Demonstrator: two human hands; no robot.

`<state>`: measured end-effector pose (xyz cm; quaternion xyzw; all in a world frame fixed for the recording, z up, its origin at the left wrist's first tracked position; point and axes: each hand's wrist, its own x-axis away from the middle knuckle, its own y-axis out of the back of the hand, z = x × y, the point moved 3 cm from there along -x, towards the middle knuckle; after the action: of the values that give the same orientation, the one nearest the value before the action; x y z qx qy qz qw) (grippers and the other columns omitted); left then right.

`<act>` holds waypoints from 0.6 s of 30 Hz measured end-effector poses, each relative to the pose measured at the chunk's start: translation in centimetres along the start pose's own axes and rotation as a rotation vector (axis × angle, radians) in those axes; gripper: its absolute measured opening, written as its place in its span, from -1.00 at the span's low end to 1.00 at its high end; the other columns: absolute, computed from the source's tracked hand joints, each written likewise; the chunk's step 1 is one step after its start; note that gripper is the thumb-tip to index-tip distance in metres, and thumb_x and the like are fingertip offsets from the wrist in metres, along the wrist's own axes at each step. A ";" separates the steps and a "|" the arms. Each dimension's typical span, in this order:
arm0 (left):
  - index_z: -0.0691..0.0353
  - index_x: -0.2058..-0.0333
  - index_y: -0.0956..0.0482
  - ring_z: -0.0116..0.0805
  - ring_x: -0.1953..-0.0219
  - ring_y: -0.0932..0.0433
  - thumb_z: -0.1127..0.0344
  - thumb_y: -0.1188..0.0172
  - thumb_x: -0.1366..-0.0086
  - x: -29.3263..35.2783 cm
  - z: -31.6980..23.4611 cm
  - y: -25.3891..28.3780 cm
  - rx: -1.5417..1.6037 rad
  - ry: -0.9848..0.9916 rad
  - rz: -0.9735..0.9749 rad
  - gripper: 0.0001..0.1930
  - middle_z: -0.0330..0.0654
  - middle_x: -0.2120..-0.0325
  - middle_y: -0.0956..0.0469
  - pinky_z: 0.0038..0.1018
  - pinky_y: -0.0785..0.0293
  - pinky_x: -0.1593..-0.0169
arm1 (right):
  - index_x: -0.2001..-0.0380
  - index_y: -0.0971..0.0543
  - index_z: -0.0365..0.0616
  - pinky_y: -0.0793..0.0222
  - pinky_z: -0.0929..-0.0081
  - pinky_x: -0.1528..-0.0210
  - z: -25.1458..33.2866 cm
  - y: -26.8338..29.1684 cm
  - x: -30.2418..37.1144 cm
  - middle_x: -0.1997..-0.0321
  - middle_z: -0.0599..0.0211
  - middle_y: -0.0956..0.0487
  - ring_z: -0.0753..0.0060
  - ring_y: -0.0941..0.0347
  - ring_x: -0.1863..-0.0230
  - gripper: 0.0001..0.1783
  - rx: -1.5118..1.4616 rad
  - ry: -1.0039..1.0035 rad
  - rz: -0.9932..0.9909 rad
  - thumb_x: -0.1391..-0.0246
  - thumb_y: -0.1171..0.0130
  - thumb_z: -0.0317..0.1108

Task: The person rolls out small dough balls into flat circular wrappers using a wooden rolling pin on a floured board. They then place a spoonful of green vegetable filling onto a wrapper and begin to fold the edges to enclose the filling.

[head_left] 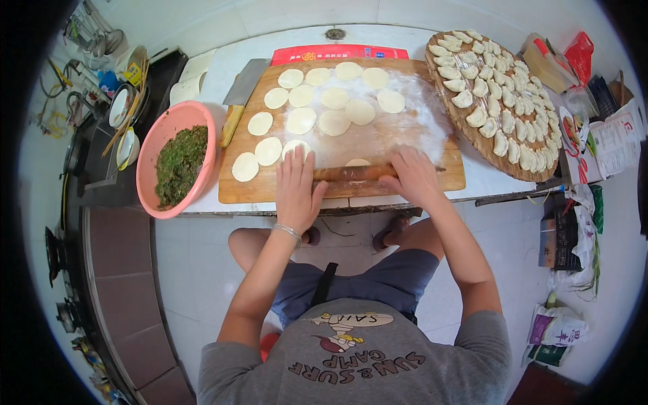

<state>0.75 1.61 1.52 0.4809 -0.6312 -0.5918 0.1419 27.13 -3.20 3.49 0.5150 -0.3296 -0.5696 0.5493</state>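
Both my hands press on a wooden rolling pin (351, 173) that lies crosswise near the board's front edge. My left hand (295, 189) rests on its left end, fingers stretched out flat and thumb apart. Over the right end lies my right hand (413, 177), also with straight fingers, and the pin's thin tip sticks out past it. A round dough wrapper (358, 163) shows partly from under the pin. Several finished wrappers (300, 121) are spread over the floured wooden board (445, 177); one touches my left fingertips.
Left of the board stands a pink basin (210, 158) of green filling (181, 165). A cleaver (244, 84) lies along the board's left edge. At right, a round wooden board (449, 101) bears several rows of dumplings (509, 125). Bags (557, 327) stand on the floor at right.
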 end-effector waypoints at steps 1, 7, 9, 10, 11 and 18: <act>0.30 -0.33 -0.22 0.20 -0.39 -0.10 0.07 -0.11 -0.36 -1.1 0.4 -0.3 -0.034 0.013 -0.015 -0.33 0.15 -0.37 -0.14 0.04 0.07 -0.41 | 0.00 -0.52 -0.11 -0.31 0.06 -0.14 -0.1 -0.3 -0.8 -0.15 0.13 -0.47 0.02 -0.41 -0.11 -0.52 0.055 -0.006 -0.013 -0.13 -0.22 -0.03; 0.29 -0.37 -0.16 0.21 -0.40 -0.08 0.03 -0.09 -0.37 -1.3 -0.6 -0.5 0.054 0.043 -0.043 -0.29 0.18 -0.37 -0.12 0.03 0.04 -0.41 | -0.37 -0.25 -0.04 -0.01 -0.02 -0.44 -2.2 -1.1 -1.4 -0.48 0.09 -0.18 -0.08 -0.12 -0.43 -0.31 0.132 -0.001 -0.045 -0.24 -0.06 -0.05; 0.30 -0.38 -0.12 0.22 -0.43 -0.01 0.06 -0.05 -0.39 1.5 -0.8 0.0 0.112 0.056 0.020 -0.30 0.19 -0.39 -0.07 0.02 0.09 -0.43 | -0.41 -0.20 0.05 0.07 -0.05 -0.48 -0.6 -0.3 0.3 -0.51 0.12 -0.14 -0.09 -0.03 -0.49 -0.29 0.113 0.015 0.072 -0.25 -0.05 -0.03; 0.31 -0.38 -0.12 0.22 -0.43 -0.01 0.04 -0.06 -0.38 2.4 -0.7 -0.1 0.122 0.064 0.025 -0.28 0.19 -0.39 -0.08 0.01 0.09 -0.43 | -0.41 -0.21 0.07 0.08 -0.05 -0.48 0.5 0.2 0.6 -0.51 0.13 -0.14 -0.09 -0.03 -0.49 -0.29 0.119 0.055 0.076 -0.25 -0.04 -0.02; 0.31 -0.38 -0.11 0.22 -0.43 -0.02 0.03 -0.08 -0.38 2.9 -0.6 -0.3 0.133 0.069 0.033 -0.26 0.19 -0.38 -0.09 0.01 0.09 -0.43 | -0.41 -0.21 0.08 0.08 -0.06 -0.48 1.4 0.4 0.7 -0.52 0.14 -0.13 -0.09 -0.02 -0.50 -0.30 0.124 0.089 0.079 -0.26 -0.04 -0.01; 0.33 -0.35 -0.17 0.21 -0.41 -0.05 0.02 -0.09 -0.36 -4.5 0.8 -1.5 -0.020 0.079 -0.013 -0.28 0.18 -0.38 -0.11 0.04 0.07 -0.42 | -0.42 -0.20 0.07 0.08 -0.03 -0.48 -1.7 -2.5 -3.9 -0.53 0.11 -0.08 -0.09 0.02 -0.51 -0.38 0.124 -0.044 -0.019 -0.36 0.13 0.00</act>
<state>3.04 5.81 1.73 0.5065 -0.6161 -0.5795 0.1677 27.52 1.39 1.55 0.5383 -0.3715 -0.5645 0.5035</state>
